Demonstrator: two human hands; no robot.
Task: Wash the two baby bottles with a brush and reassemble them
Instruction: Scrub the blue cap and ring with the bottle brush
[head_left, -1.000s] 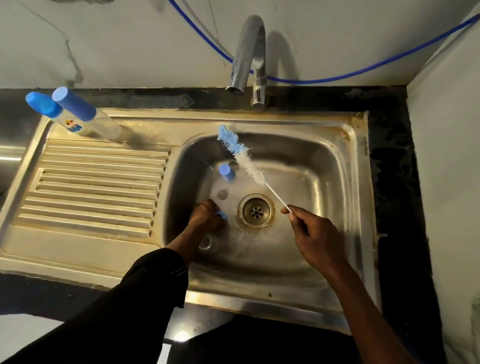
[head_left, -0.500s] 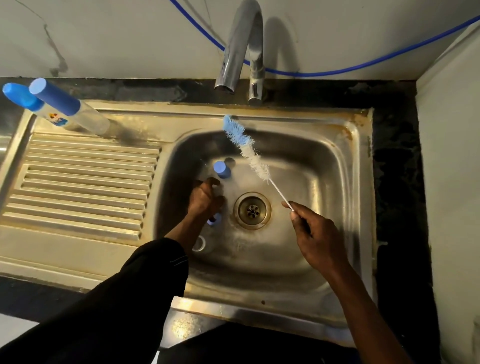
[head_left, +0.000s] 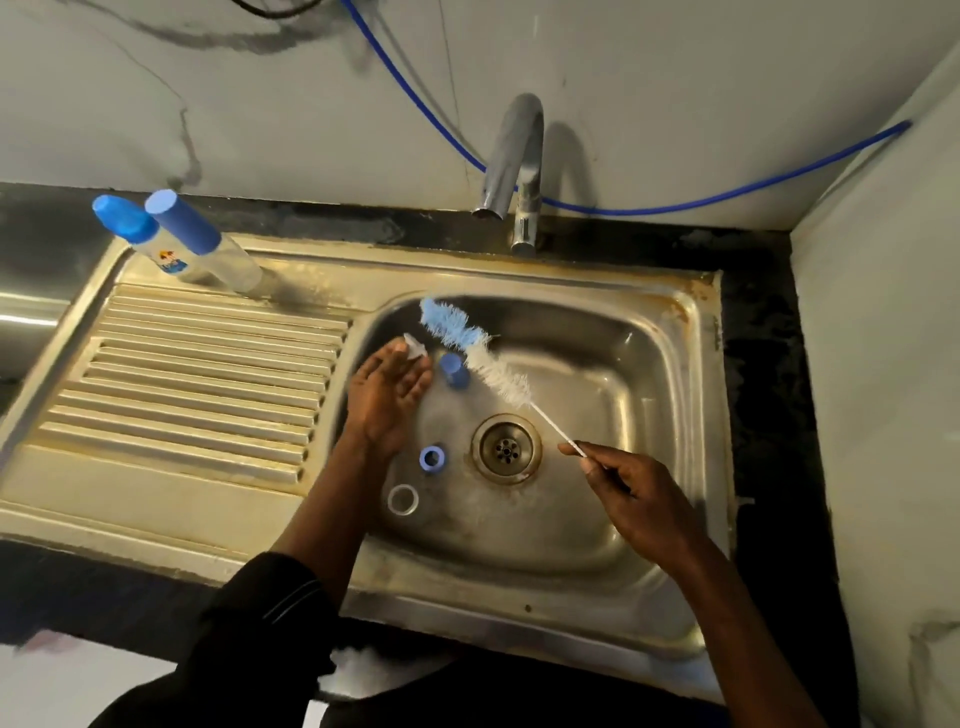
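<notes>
Head view over a steel sink (head_left: 696, 395); washing stage, judged from the loose parts in the basin. Right hand (head_left: 641, 501) closed in a pinch on the thin wire stem of the bottle brush (head_left: 470, 351), with the bristle head raised over the back-left of the basin, blue at the tip and white nearer the stem. Left hand (head_left: 387, 397) lifted just beside the bristles, pinching a small clear piece (head_left: 415, 349) at the fingertips, probably a teat. On the basin floor: blue cap (head_left: 455, 370) upright under the bristles, blue ring (head_left: 431, 458) left of the drain (head_left: 506, 449), clear ring (head_left: 402, 500) nearer the front wall. Two blue-capped bottles (head_left: 202, 244) side by side at the back of the ribbed drainer (head_left: 197, 384), well apart from both hands. Step in hand, by judgement: scrubbing the small parts one at a time, reassembly not yet begun. Next move likely to call for bringing bristles and clear piece together while keeping a firm pinch on something light and probably slippery. No water visible from the tap (head_left: 514, 156). Hard to make out: exact shape of the clear piece, blurred against the steel, and any contents of the bottles. Cut off at the bottom edge: both forearms.
</notes>
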